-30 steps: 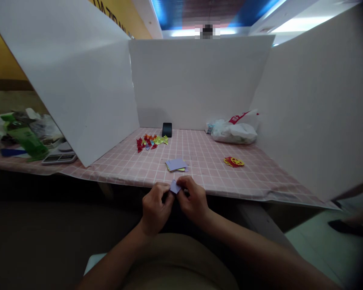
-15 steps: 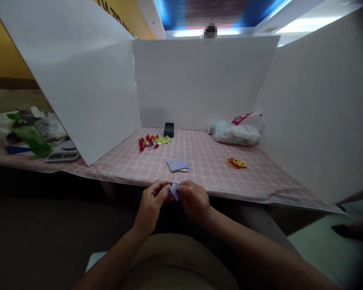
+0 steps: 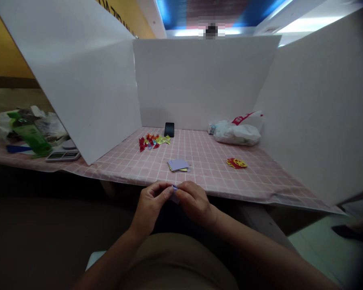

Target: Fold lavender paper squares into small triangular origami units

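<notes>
A small folded piece of purple paper (image 3: 174, 197) is pinched between my two hands, just off the table's front edge. My left hand (image 3: 151, 203) grips its left side with thumb and fingers. On the other side, my right hand (image 3: 196, 201) holds the paper with closed fingers, covering much of it. Beyond the hands lies a stack of paper squares (image 3: 178, 164), purple on top with yellow showing beneath. Farther back to the left is a cluster of small folded paper figures (image 3: 153, 141) in red, orange, yellow and some blue.
A dark phone-like object (image 3: 169, 129) leans at the back panel. Right of it sits a white plastic bag (image 3: 237, 133); nearer are yellow and red cut-outs (image 3: 236, 162). White panels enclose the table. Outside the left panel are a green bottle (image 3: 32, 135) and a scale (image 3: 63, 155).
The purple paper has turned and sunk lower between my fingers, so less of its face shows. My right fingers have closed further over it.
</notes>
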Demonstrator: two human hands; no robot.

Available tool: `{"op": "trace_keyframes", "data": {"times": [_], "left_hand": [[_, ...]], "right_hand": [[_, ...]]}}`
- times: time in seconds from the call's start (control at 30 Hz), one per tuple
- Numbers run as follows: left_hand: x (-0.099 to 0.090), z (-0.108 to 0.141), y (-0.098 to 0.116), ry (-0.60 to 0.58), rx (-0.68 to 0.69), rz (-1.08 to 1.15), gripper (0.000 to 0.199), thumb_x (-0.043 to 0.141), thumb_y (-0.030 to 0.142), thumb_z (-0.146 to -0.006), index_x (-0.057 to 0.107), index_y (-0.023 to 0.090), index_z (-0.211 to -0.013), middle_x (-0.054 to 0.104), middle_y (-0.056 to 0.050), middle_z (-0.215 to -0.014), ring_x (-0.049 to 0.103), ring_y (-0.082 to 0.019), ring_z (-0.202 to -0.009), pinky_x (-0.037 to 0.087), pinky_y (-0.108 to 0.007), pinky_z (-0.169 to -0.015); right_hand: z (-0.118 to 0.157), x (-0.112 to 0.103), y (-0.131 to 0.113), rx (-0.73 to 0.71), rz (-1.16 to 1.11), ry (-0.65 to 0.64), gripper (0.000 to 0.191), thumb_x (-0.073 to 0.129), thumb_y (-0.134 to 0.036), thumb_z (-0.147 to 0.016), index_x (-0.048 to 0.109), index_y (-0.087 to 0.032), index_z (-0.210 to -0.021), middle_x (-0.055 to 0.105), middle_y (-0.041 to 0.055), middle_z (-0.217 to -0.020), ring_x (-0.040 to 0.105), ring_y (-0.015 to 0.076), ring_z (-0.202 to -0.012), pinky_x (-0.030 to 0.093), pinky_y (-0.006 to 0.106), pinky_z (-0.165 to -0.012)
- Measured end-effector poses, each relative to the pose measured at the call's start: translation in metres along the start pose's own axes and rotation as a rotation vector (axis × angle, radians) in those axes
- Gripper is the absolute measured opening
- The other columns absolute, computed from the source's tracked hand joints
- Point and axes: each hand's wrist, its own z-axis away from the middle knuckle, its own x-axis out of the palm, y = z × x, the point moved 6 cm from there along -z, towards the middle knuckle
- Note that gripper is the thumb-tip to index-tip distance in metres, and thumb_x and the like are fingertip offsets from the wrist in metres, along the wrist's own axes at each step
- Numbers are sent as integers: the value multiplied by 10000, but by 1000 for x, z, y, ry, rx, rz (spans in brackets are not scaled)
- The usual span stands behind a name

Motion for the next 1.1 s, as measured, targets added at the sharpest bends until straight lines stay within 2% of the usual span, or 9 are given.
{"op": "trace_keyframes", "data": {"times": [0.2,0.37,0.63,1.1], "left_hand": [[0,0,-1,-4,-9,-1,161,783,302,-742,775,181,-848,761,-35,-839,669,-177,-798,527,-287,-794],[2,2,-2,-8,-26,44,144,796,286,-731,774,185,-830,751,-23,-823,656,-155,-768,512,-264,-763],[3,3,2,-20,3,-9,109,773,277,-758,760,182,-809,728,-18,-795,633,-148,-747,495,-258,-740],[1,3,4,-18,-20,-90,141,742,294,-776,709,158,-762,666,-3,-744,559,-135,-726,440,-238,-707]], "right_hand": [[0,1,-2,-7,-3,21,215,457,-97,-947,597,-229,-1045,699,66,-877,627,180,-728,522,306,-634],[2,3,1,89,15,45,228,453,-58,-927,545,-208,-1072,668,58,-790,616,188,-711,524,314,-634],[3,2,0,165,23,111,150,477,-81,-933,533,-219,-949,664,56,-759,646,191,-704,536,310,-624],[-1,2,-5,81,1,117,160,483,-62,-935,544,-200,-881,652,57,-755,615,177,-680,520,287,-596]]}}
